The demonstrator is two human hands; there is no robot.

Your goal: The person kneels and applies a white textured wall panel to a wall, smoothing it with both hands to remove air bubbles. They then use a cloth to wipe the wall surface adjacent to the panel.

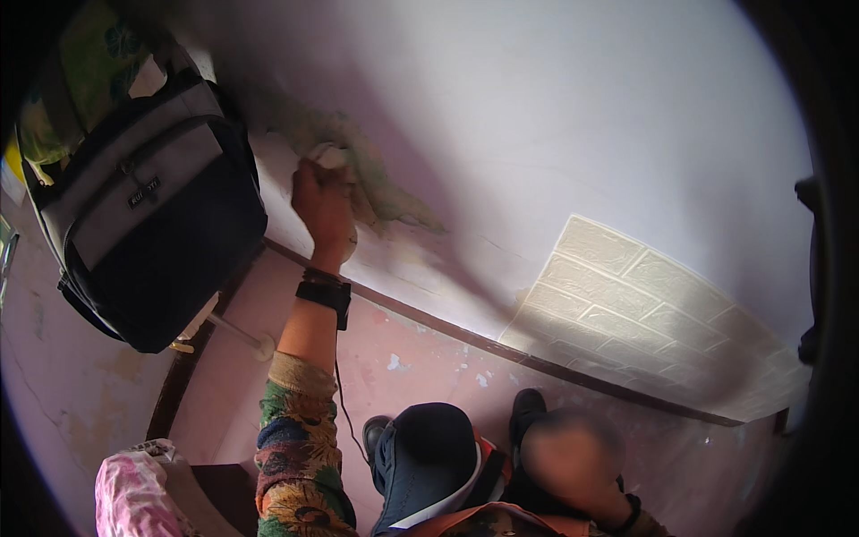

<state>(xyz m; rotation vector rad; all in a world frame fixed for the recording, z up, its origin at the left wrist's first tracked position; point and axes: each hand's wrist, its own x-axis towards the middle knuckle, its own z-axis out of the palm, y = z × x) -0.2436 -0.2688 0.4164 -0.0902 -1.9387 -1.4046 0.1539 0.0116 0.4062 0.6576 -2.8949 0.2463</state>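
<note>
My left hand (324,204) reaches up to the white wall (555,116), with a dark band around its wrist. Its fingers are closed against a rough greenish patch of peeling paint (380,183). A pale, flake-like piece (332,157) shows just past the fingertips; what the fingers hold is hard to make out. Low on the right, over my lap, is my right hand (573,456), with a dark band at its wrist. A blur covers its fingers, so their state and anything in them are hidden.
A black and grey bag (165,210) hangs left of my left hand. White brick-patterned panelling (626,295) covers the lower wall at right. A dark baseboard (429,320) edges the reddish floor (394,358). Pink patterned cloth (134,492) sits lower left; a thin cable (343,403) hangs by my forearm.
</note>
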